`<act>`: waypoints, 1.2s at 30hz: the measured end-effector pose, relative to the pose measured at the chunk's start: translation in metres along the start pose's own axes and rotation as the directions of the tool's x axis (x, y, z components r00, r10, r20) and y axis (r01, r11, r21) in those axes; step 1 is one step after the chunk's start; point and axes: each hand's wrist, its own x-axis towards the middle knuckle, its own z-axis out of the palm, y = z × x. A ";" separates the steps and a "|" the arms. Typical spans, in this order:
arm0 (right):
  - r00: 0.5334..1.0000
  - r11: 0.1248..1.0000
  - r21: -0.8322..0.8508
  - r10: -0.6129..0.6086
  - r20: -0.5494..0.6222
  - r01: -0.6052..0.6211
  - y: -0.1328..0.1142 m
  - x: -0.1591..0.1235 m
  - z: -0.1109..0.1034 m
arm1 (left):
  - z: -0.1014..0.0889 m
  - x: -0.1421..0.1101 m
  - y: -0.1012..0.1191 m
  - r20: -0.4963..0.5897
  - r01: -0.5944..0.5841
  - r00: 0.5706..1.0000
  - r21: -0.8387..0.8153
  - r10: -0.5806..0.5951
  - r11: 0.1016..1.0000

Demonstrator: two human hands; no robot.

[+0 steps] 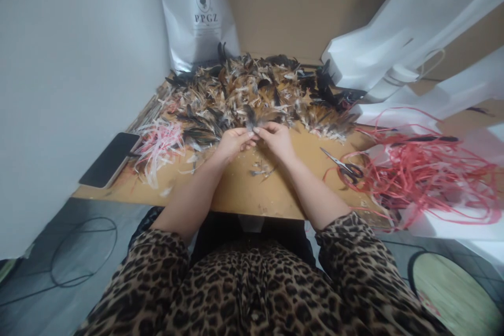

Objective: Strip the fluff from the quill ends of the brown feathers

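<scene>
My left hand (pixel 235 143) and my right hand (pixel 275 140) meet over the table's middle, fingertips pinched together. Between them is a small bunch of feathers (pixel 251 115), dark on the left and brownish on the right; its lower ends are hidden by my fingers. Just beyond my hands spreads a big heap of brown, black and white feathers (pixel 236 84). Some loose feather scraps (pixel 262 170) lie on the tabletop between my forearms.
On the wooden table (pixel 252 197), a phone (pixel 110 160) and pink-white strips (pixel 159 147) lie left. Scissors (pixel 344 166) and tangled red ribbon (pixel 429 173) lie right. A white printed bag (pixel 200 21) stands behind the heap. A round stool seat (pixel 452 289) shows lower right.
</scene>
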 end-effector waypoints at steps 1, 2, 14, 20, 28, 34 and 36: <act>1.000 1.000 0.012 0.006 0.008 -0.006 -0.001 0.000 -0.001 | 0.001 0.000 0.000 0.010 -0.003 1.000 0.009 0.003 1.000; 1.000 0.999 0.029 0.016 0.015 -0.016 -0.001 0.000 -0.001 | 0.001 0.000 0.000 0.021 -0.006 1.000 0.019 0.006 1.000; 0.977 0.962 0.208 0.148 0.156 -0.179 0.009 0.003 -0.007 | 0.004 -0.006 0.004 0.094 0.006 0.995 0.112 -0.017 0.994; 0.969 0.987 0.098 0.103 0.223 -0.127 -0.002 0.000 -0.012 | -0.001 -0.003 -0.002 0.134 -0.034 0.991 0.166 0.012 0.986; 0.990 0.995 0.039 0.087 0.109 -0.092 -0.006 -0.001 -0.008 | 0.002 -0.001 -0.005 0.059 -0.020 0.998 0.151 0.012 0.988; 0.996 0.996 0.051 0.074 0.048 -0.076 -0.001 0.000 -0.003 | 0.003 -0.001 -0.005 0.006 -0.035 0.999 0.184 0.034 0.982; 0.996 0.993 0.090 0.071 0.056 -0.076 0.001 0.001 -0.002 | 0.002 -0.001 -0.005 0.005 -0.032 0.999 0.202 0.031 0.979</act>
